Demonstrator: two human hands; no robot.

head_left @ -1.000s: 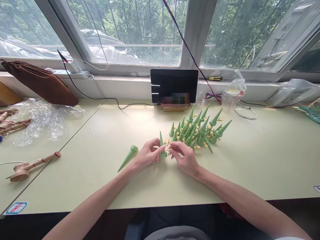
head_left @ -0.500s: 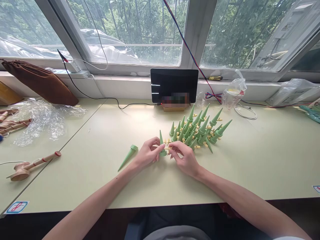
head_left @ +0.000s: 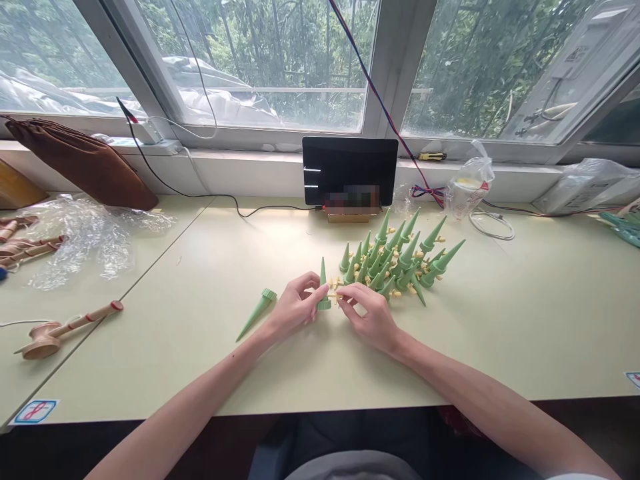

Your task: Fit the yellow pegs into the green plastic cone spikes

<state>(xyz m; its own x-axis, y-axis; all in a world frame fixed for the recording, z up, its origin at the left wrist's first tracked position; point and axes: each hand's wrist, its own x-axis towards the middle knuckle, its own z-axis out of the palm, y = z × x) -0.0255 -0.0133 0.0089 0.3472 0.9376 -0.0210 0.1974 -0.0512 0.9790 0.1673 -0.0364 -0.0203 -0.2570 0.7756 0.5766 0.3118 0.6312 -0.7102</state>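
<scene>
Upright in my left hand is a green plant watering spike, its pointed tip up and its ribbed cap down. Thumb and fingers close around its middle. My right hand pinches a small yellow valve at the spike's right side; fingertips partly cover it. Whether the valve sits fully in the spike I cannot tell. Left of my left hand, a single green spike lies on its side, cap toward the back. Behind my right hand stands a cluster of several green spikes with yellow valves on their sides.
A dark tablet leans at the back of the pale table. Wooden kendama and clear plastic wrap lie on the left. A brown pouch rests behind them. A bagged cup and coiled cable are back right.
Both hands stay at nearly the same spot. The held spike stands a little straighter, and the fingers at the yellow valve have shifted slightly. The camera view moved a touch.
</scene>
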